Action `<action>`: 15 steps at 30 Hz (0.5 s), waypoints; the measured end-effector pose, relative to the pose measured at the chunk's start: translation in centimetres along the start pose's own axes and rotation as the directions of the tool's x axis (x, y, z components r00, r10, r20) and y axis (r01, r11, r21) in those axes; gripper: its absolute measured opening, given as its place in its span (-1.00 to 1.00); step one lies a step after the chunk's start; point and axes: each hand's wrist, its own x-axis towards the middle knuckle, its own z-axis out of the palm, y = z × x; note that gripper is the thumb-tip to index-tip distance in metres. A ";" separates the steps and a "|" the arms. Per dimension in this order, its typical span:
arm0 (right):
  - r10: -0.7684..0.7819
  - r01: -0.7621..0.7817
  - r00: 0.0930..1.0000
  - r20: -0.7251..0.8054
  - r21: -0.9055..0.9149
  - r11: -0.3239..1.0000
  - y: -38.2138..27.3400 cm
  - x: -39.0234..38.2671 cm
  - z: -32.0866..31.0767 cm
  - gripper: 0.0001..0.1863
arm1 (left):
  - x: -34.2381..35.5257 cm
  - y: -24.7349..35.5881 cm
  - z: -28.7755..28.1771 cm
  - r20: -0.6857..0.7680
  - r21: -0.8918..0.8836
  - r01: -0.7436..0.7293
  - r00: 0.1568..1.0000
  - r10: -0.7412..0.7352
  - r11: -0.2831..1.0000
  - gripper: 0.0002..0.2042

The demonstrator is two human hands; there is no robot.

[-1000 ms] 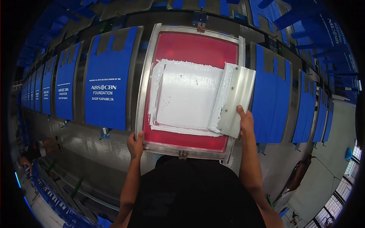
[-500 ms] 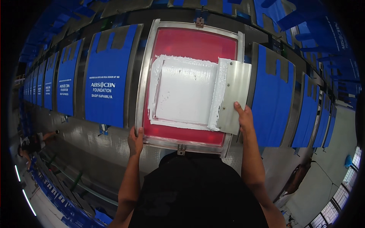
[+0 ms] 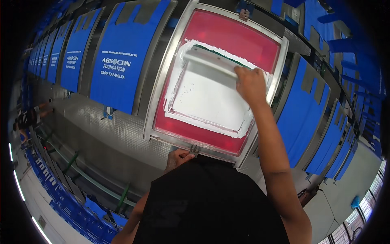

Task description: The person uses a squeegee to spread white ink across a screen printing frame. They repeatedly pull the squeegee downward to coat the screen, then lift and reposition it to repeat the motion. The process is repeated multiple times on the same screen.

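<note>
In front of me lies a screen-printing frame point(image 3: 165, 77), an aluminium rim around red mesh point(image 3: 239, 34). White ink point(image 3: 203, 93) covers a square at its middle, with thick ridges along the borders. My right hand point(image 3: 252, 86) is closed on the right end of a squeegee point(image 3: 213, 61), a long metal-backed bar tilted along the far side of the inked square. At the near rim my left hand point(image 3: 178, 157) pinches beside a small metal bracket point(image 3: 195, 151), its fingers partly hidden behind my black shirt.
Blue printed fabric pieces point(image 3: 115, 65) lie on boards in a row to the left, and plain blue ones point(image 3: 302, 110) to the right. Another bracket point(image 3: 244, 15) sits at the far rim. At far left another person point(image 3: 27, 118) is at work beside a green-railed rack point(image 3: 77, 173).
My right hand has carried the squeegee from the right rim to the far side of the ink and turned it crosswise. My left hand has shifted from the near-left corner to the near bracket.
</note>
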 end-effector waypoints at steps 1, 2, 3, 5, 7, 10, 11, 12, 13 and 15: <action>-0.031 0.032 0.996 -0.084 0.015 0.999 -0.2 -1.5 2.2 -0.69 | 0.2 0.4 -0.3 0.060 -0.071 0.074 0.996 -0.069 0.995 -0.67; -0.012 0.018 0.996 -0.086 0.063 0.998 -1.1 -3.1 2.5 -0.67 | 0.1 1.2 -0.6 0.117 -0.142 0.152 0.984 -0.136 0.978 -0.66; -0.010 0.015 0.999 -0.051 0.091 0.996 -1.8 -3.9 1.8 -0.65 | -0.1 2.0 -0.9 0.175 -0.209 0.231 0.965 -0.197 0.950 -0.66; 0.011 -0.017 0.999 0.047 0.137 0.990 -3.0 -4.8 -0.5 -0.63 | -1.0 3.8 -0.6 0.105 -0.264 0.246 0.968 -0.226 0.932 -0.65; 0.047 -0.078 0.984 0.169 0.179 0.981 -3.9 -5.0 -3.3 -0.62 | -1.3 3.3 -0.7 0.101 -0.294 0.238 0.971 -0.217 0.926 -0.64; 0.083 -0.156 0.963 0.255 0.282 0.947 -4.9 -6.1 -6.2 -0.59 | 0.0 -0.1 -1.3 0.189 -0.243 0.170 0.974 -0.126 0.955 -0.62; 0.106 -0.187 0.959 0.264 0.304 0.934 -5.3 -6.4 -6.9 -0.56 | 0.5 -0.2 -1.8 0.231 -0.182 0.144 0.968 -0.101 0.973 -0.62; 0.138 -0.202 0.970 0.202 0.339 0.919 -5.5 -7.3 -7.0 -0.54 | 0.9 -0.6 -2.8 0.265 -0.107 0.115 0.961 -0.083 0.988 -0.62; 0.157 -0.228 0.961 0.228 0.330 0.916 -6.0 -7.3 -7.3 -0.57 | 2.3 -4.6 -3.0 0.291 -0.146 0.068 0.957 -0.023 0.987 -0.60; 0.211 -0.282 0.952 0.222 0.365 0.888 -7.0 -7.9 -7.0 -0.58 | 5.1 -12.2 -4.6 0.309 -0.130 -0.002 0.950 0.042 0.992 -0.57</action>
